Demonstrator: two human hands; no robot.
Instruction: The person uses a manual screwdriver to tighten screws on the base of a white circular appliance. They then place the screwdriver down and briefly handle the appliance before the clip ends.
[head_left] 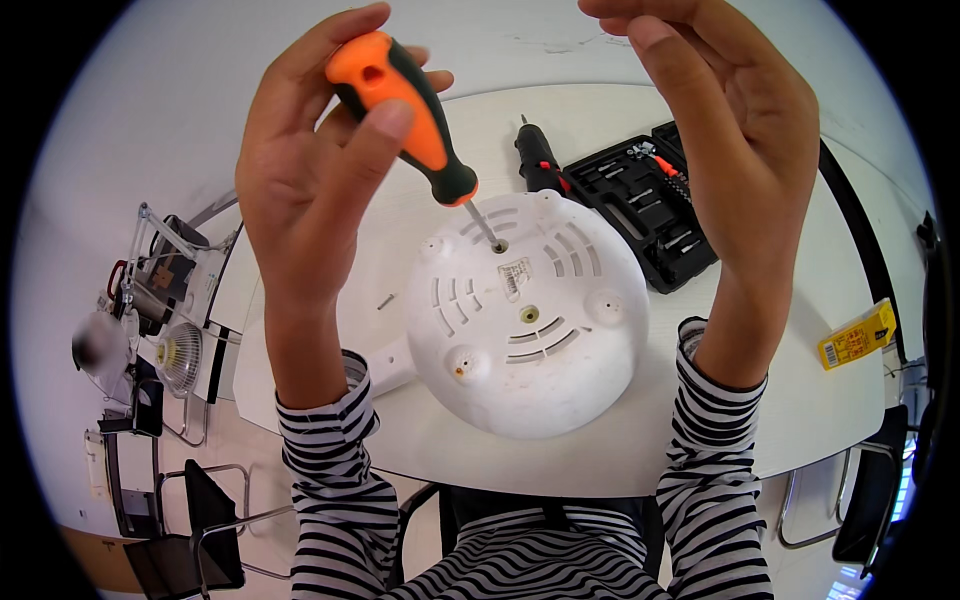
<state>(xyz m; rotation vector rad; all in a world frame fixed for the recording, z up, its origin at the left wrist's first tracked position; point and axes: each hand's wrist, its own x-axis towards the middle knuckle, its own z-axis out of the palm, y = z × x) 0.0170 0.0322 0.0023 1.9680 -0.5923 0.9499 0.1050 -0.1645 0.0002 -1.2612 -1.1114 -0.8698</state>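
In my left hand (310, 170) is a screwdriver (428, 145) with an orange and dark green handle, tilted, my thumb and fingers around it. Its shaft runs down into a recessed hole in a round white plastic base (560, 400). That base lies underside up, showing curved vent slots, several round feet and a small label. My right hand (740, 130) is raised beyond the base's right side, fingers loosely curved and thumb apart, with nothing visible in it. Its fingertips are partly cut off by the upper edge. A small screw (387, 300) rests on the table left of the base.
Behind the base lies a black and red power screwdriver (538, 160). An open black tool case (655, 260) with bits sits under my right hand. A yellow box (857, 335) stands at the table's right. Chairs (205, 510) and a caged fan-like appliance (180, 358) are at the left.
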